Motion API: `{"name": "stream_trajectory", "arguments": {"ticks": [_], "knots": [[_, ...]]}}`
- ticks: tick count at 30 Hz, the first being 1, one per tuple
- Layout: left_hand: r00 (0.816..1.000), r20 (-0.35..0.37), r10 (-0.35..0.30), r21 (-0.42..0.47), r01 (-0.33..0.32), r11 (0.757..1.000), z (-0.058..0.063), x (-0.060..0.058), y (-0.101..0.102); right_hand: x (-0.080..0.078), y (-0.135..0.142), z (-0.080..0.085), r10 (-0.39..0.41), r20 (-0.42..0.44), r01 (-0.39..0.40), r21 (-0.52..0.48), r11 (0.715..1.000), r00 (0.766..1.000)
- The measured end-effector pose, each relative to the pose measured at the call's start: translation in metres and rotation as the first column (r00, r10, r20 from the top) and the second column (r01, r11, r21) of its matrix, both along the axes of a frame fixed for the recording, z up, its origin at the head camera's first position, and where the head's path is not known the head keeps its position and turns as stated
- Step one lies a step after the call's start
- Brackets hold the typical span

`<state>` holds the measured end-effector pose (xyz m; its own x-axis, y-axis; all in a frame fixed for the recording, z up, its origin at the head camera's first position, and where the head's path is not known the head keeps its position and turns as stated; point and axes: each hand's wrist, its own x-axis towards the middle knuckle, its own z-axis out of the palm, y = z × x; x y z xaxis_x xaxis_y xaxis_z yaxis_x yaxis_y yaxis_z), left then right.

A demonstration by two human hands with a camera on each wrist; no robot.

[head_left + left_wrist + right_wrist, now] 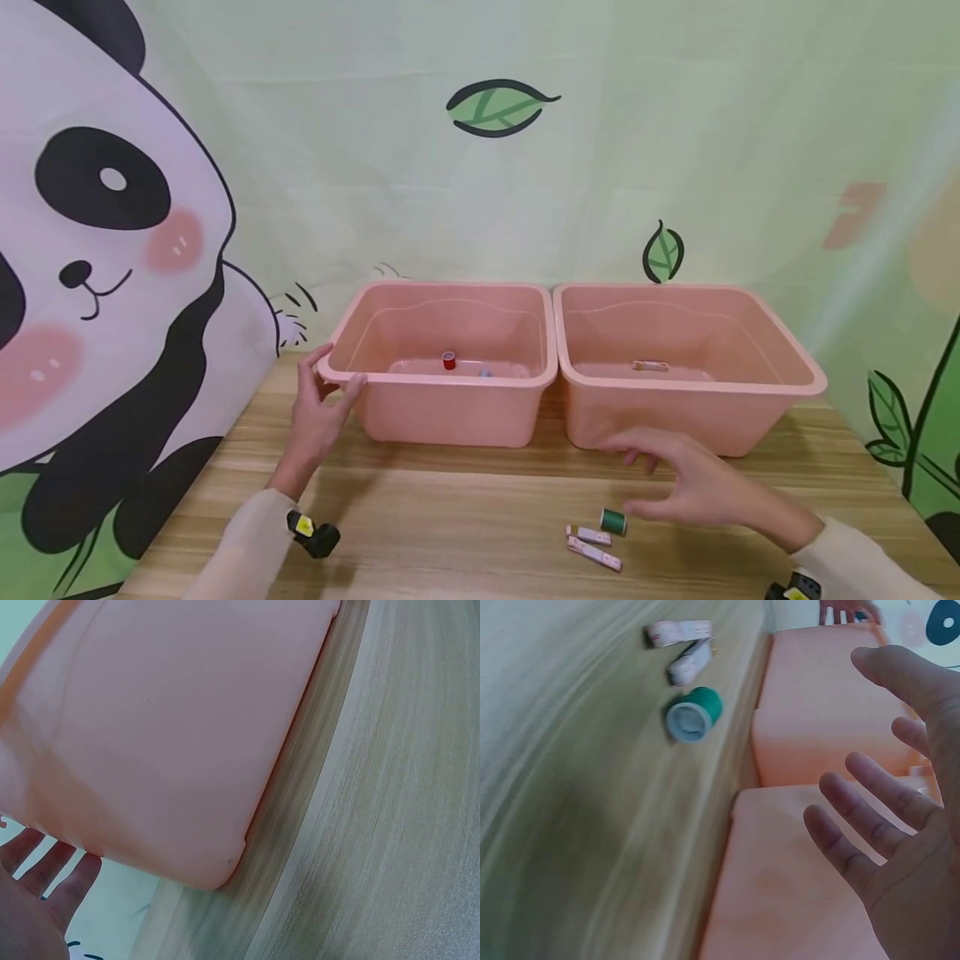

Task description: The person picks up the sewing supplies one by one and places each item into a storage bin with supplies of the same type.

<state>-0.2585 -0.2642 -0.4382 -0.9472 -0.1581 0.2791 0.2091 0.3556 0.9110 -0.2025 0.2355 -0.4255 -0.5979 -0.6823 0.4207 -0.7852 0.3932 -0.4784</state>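
My left hand (318, 417) holds the near left corner of the left pink plastic bin (450, 412), thumb at the front rim and fingers along the side. Inside that bin lie a red thread spool (448, 360) and a small blue thing (484, 373), mostly hidden by the rim. Over the table, in front of the right pink bin (750, 417), my right hand (697, 483) hovers with fingers spread and nothing held. Nearest to it are a green thread spool (612, 522) and two small white-and-pink strips (588, 535) (679, 632), lying close together.
A similar small strip (649, 366) lies inside the right bin. Both bins stand side by side on the wooden table (450, 517). Behind them hangs a green cloth backdrop (600, 167) with a panda print.
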Motion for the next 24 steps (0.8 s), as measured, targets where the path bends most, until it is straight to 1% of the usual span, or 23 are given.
{"name": "stream_trajectory", "arguments": {"ticks": [3, 7, 12, 15, 16, 20, 24], "knots": [[1.000, 0.005, 0.003, -0.003, -0.003, 1.000, 0.001, 0.000, 0.000, -0.002, 0.000, -0.010, 0.004, 0.023, -0.004, 0.007, 1.000, 1.000], [1.000, 0.030, 0.000, -0.002, 0.000, 1.000, 0.004, 0.002, 0.001, -0.004, 0.001, -0.021, -0.008, 0.103, 0.003, 0.040, 0.999, 0.995], [0.998, 0.067, -0.001, 0.003, 0.001, 1.000, 0.018, 0.010, 0.007, -0.006, 0.001, -0.031, -0.007, 0.202, -0.010, 0.084, 0.996, 0.979], [0.998, 0.070, 0.000, 0.003, 0.000, 1.000, 0.022, 0.012, 0.008, -0.007, 0.001, -0.038, 0.021, 0.243, -0.042, 0.085, 0.995, 0.970], [0.998, 0.068, 0.000, 0.002, 0.000, 1.000, 0.022, 0.012, 0.008, -0.008, 0.000, -0.040, 0.035, 0.254, -0.057, 0.081, 0.995, 0.967], [0.999, 0.054, 0.004, -0.005, -0.004, 1.000, 0.010, 0.005, 0.003, -0.009, -0.001, -0.049, 0.089, 0.262, -0.109, 0.064, 0.992, 0.961], [0.999, 0.037, 0.005, -0.011, -0.005, 1.000, 0.001, 0.000, -0.001, -0.012, -0.002, -0.056, 0.103, 0.268, -0.126, 0.072, 0.989, 0.958]]}}
